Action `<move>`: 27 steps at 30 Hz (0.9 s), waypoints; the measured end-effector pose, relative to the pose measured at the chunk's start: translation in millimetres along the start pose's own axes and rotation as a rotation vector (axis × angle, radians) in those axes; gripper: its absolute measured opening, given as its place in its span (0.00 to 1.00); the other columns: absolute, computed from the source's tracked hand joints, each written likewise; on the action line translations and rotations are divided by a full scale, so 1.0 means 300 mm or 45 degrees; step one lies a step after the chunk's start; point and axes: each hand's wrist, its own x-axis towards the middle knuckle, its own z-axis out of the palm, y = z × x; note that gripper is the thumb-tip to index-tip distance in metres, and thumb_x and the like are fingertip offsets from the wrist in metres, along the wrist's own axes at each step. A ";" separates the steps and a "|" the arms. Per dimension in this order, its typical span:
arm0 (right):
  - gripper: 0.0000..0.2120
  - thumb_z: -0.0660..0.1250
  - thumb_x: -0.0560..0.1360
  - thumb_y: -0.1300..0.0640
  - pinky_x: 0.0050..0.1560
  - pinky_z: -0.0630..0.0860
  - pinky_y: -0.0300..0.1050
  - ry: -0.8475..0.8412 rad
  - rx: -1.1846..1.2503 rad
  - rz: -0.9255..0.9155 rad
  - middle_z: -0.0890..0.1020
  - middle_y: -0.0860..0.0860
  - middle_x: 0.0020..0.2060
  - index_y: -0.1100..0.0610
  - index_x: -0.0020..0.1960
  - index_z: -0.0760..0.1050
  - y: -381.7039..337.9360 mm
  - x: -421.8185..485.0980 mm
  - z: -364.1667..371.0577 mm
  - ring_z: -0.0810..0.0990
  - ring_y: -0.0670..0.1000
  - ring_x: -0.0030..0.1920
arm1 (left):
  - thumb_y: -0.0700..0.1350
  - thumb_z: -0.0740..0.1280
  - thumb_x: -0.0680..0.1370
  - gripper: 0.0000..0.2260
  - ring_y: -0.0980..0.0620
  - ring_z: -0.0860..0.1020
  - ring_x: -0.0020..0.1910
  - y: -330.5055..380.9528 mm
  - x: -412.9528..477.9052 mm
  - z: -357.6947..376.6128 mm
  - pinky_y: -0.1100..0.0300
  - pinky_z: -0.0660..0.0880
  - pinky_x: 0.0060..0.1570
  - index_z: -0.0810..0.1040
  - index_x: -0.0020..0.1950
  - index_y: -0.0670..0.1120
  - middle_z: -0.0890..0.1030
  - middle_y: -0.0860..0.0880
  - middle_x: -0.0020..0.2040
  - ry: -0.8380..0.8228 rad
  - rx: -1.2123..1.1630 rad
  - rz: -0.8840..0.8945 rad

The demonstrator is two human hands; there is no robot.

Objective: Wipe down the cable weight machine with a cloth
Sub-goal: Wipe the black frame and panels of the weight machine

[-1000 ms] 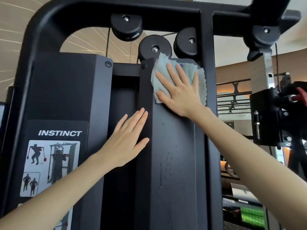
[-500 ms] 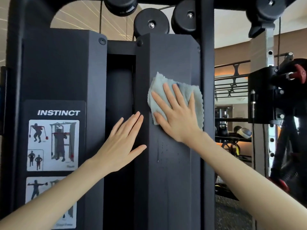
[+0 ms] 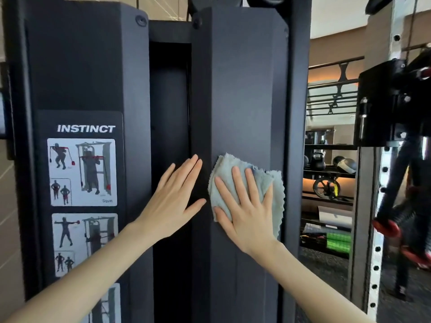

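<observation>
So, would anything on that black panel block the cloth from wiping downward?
Nothing visible does. The right hand presses the cloth flat against the black panel, and the panel below shows bare surface down to the picture's edge, crossed only by the person's own forearm. The left hand lies to the cloth's left, not under it.
</observation>
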 end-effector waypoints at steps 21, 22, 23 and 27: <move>0.27 0.51 0.80 0.41 0.60 0.63 0.64 -0.119 0.058 0.057 0.53 0.53 0.77 0.47 0.76 0.55 -0.089 -0.306 0.065 0.53 0.59 0.76 | 0.51 0.56 0.79 0.29 0.62 0.35 0.76 0.101 -0.208 0.097 0.59 0.43 0.75 0.55 0.78 0.41 0.54 0.49 0.77 -0.002 -0.035 -0.022; 0.26 0.51 0.80 0.41 0.59 0.64 0.65 -0.122 0.062 0.043 0.53 0.53 0.76 0.46 0.76 0.55 -0.081 -0.281 0.058 0.53 0.59 0.76 | 0.51 0.57 0.79 0.29 0.62 0.35 0.76 0.103 -0.215 0.101 0.58 0.43 0.75 0.56 0.78 0.41 0.54 0.50 0.77 -0.003 -0.025 -0.024; 0.26 0.51 0.80 0.41 0.60 0.63 0.65 -0.121 0.073 0.030 0.53 0.53 0.76 0.46 0.76 0.56 -0.070 -0.239 0.046 0.53 0.58 0.76 | 0.52 0.57 0.79 0.29 0.62 0.36 0.76 0.103 -0.221 0.103 0.59 0.43 0.75 0.56 0.78 0.41 0.54 0.49 0.77 -0.011 -0.033 -0.025; 0.26 0.53 0.80 0.42 0.63 0.63 0.67 -0.054 0.084 0.058 0.58 0.55 0.76 0.47 0.76 0.58 -0.018 -0.004 -0.013 0.55 0.59 0.76 | 0.53 0.54 0.81 0.29 0.58 0.44 0.77 0.100 -0.235 0.122 0.58 0.41 0.76 0.53 0.79 0.42 0.52 0.48 0.79 -0.083 -0.068 -0.055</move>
